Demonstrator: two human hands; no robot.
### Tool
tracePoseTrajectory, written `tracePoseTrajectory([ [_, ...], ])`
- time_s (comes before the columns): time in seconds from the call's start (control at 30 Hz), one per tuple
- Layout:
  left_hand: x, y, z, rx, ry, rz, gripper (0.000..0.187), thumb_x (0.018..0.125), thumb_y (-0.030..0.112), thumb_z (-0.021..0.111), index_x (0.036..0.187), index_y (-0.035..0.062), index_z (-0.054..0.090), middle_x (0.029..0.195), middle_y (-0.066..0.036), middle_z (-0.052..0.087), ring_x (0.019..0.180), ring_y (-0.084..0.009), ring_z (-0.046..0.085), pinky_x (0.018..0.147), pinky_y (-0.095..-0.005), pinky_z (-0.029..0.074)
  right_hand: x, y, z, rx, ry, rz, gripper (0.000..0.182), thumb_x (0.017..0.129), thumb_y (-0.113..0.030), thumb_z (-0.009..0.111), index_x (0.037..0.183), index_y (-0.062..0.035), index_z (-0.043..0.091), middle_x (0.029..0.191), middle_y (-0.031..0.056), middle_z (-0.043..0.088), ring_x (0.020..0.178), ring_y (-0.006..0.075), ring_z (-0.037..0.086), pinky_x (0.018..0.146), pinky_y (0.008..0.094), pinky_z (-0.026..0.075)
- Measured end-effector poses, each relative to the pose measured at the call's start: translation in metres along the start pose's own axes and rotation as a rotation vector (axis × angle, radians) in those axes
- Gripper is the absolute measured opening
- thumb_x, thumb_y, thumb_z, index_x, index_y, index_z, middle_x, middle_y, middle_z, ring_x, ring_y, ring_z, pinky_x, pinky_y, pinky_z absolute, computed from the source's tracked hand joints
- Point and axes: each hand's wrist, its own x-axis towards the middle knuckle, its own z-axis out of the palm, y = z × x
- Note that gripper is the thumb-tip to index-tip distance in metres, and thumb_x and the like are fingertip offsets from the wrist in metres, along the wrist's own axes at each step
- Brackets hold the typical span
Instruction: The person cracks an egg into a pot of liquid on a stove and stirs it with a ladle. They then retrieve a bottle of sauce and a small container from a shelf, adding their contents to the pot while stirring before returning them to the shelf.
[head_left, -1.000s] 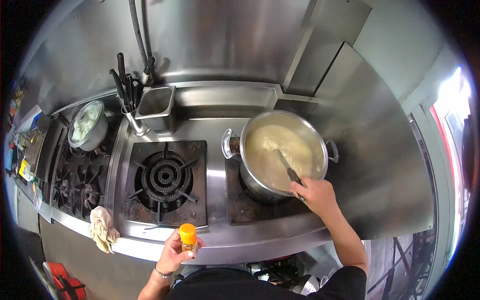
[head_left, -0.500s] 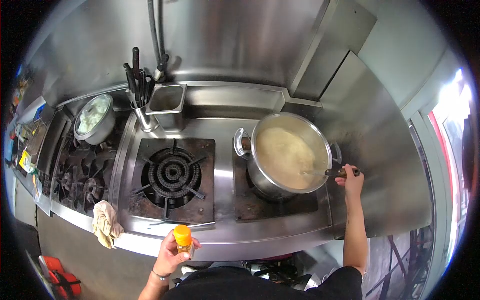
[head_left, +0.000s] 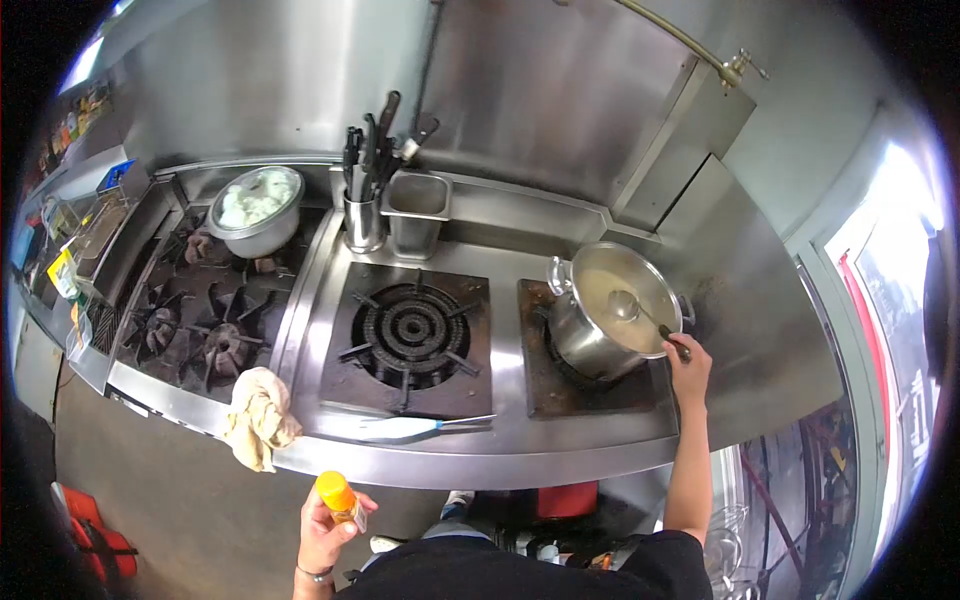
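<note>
My right hand (head_left: pixel 688 368) grips the dark handle of a ladle (head_left: pixel 624 305) whose round bowl shows at the surface of the pale, cloudy liquid. That liquid fills much of a large steel pot (head_left: pixel 572 338) with two side handles, standing on the right burner. In my left hand (head_left: pixel 322 530), held low in front of the stove edge, is a small clear spice jar (head_left: pixel 350 515) with an orange-yellow cap. Fingers wrap around the jar, and its cap points up. What is inside the jar is too small to make out.
A bare burner (head_left: pixel 412 328) lies left of the pot. A cloth (head_left: pixel 260 415) hangs over the front edge, near a blue-handled utensil (head_left: pixel 400 428). Behind stand a knife holder (head_left: pixel 362 222), a steel container (head_left: pixel 416 215) and a bowl of white food (head_left: pixel 255 235).
The view has shifted left and up. The ladle's bowl, under the liquid before, now shows at the surface. Both hands keep their hold on the ladle and the jar.
</note>
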Motion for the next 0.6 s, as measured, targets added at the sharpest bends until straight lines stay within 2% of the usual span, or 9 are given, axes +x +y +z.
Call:
tracePoseTrajectory([
  [0.07,-0.026,0.003,-0.036,-0.043,0.034,0.009,0.061,0.070,0.029,0.080,0.115,0.0044,0.046,0.095,-0.016,0.064,0.083,-0.0185,0.062,0.071,-0.0285,0.049,-0.009,-0.015,0.010,-0.179,-0.088,-0.190,0.020,0.076,-0.007,0.072,0.094,-0.0010,0.064,0.092,0.0134,0.066,0.082,0.0254,0.065,0.072,0.0332,0.050],
  [0.1,-0.039,0.007,-0.051,-0.030,0.068,0.025,0.061,0.070,0.030,0.080,0.114,0.0044,0.046,0.094,-0.016,0.064,0.080,-0.0178,0.061,0.071,-0.0290,0.049,-0.011,-0.020,0.014,-0.201,-0.157,-0.131,0.025,0.074,-0.009,0.073,0.097,-0.0031,0.065,0.095,0.0143,0.066,0.089,0.0322,0.063,0.076,0.0386,0.049],
  [0.23,-0.090,0.029,-0.114,-0.008,0.155,0.000,0.063,0.070,0.033,0.079,0.115,0.0044,0.045,0.093,-0.015,0.063,0.079,-0.0173,0.060,0.071,-0.0282,0.048,-0.027,-0.054,0.030,-0.444,-0.219,-0.092,0.029,0.072,-0.010,0.073,0.100,-0.0063,0.066,0.093,0.0138,0.066,0.089,0.0338,0.063,0.079,0.0417,0.049],
  [0.37,-0.126,0.050,-0.163,0.041,0.293,0.086,0.065,0.069,0.041,0.078,0.112,0.0044,0.046,0.089,-0.011,0.062,0.082,-0.0177,0.060,0.070,-0.0289,0.048,-0.047,-0.113,0.050,-0.893,-0.097,0.294,0.035,0.080,-0.008,0.058,0.115,-0.0139,0.057,0.107,0.0143,0.061,0.097,0.0346,0.060,0.082,0.0427,0.049],
  [0.4,-0.132,0.054,-0.174,0.046,0.333,0.101,0.065,0.069,0.041,0.078,0.112,0.0044,0.046,0.089,-0.011,0.062,0.082,-0.0177,0.060,0.070,-0.0289,0.048,-0.056,-0.140,0.052,-0.820,-0.036,0.241,0.036,0.083,-0.008,0.051,0.118,-0.0119,0.054,0.113,0.0149,0.058,0.101,0.0345,0.058,0.083,0.0433,0.048],
  [0.43,-0.138,0.058,-0.185,0.008,0.345,0.076,0.063,0.071,0.034,0.078,0.115,0.0044,0.045,0.093,-0.012,0.062,0.084,-0.0176,0.060,0.073,-0.0292,0.048,-0.068,-0.156,0.067,-0.700,0.117,0.125,0.036,0.082,-0.009,0.054,0.119,-0.0078,0.054,0.110,0.0143,0.060,0.098,0.0348,0.059,0.083,0.0430,0.048],
  [0.47,-0.145,0.063,-0.198,-0.026,0.379,0.059,0.062,0.072,0.028,0.078,0.118,0.0044,0.044,0.097,-0.013,0.063,0.086,-0.0175,0.061,0.075,-0.0296,0.049,-0.081,-0.210,0.079,-0.521,0.057,0.027,0.036,0.083,-0.012,0.058,0.118,-0.0051,0.055,0.105,0.0142,0.061,0.093,0.0336,0.060,0.081,0.0409,0.048],
  [0.53,-0.152,0.063,-0.225,0.035,0.360,0.087,0.051,0.079,0.015,0.072,0.121,0.0051,0.044,0.102,-0.011,0.063,0.097,-0.0186,0.060,0.083,-0.0316,0.048,-0.110,-0.306,0.132,0.052,-0.208,0.046,0.021,0.084,-0.010,0.060,0.103,-0.0009,0.062,0.091,0.0092,0.063,0.084,0.0166,0.059,0.076,0.0322,0.047],
  [0.6,-0.156,0.068,-0.247,-0.032,0.370,0.096,0.044,0.084,0.007,0.067,0.122,0.0051,0.045,0.106,-0.008,0.063,0.105,-0.0181,0.058,0.092,-0.0330,0.045,-0.166,-0.391,0.214,0.569,-0.578,-0.194,0.010,0.080,-0.004,0.060,0.090,0.0005,0.061,0.094,0.0065,0.064,0.081,0.0141,0.059,0.070,0.0280,0.047],
])
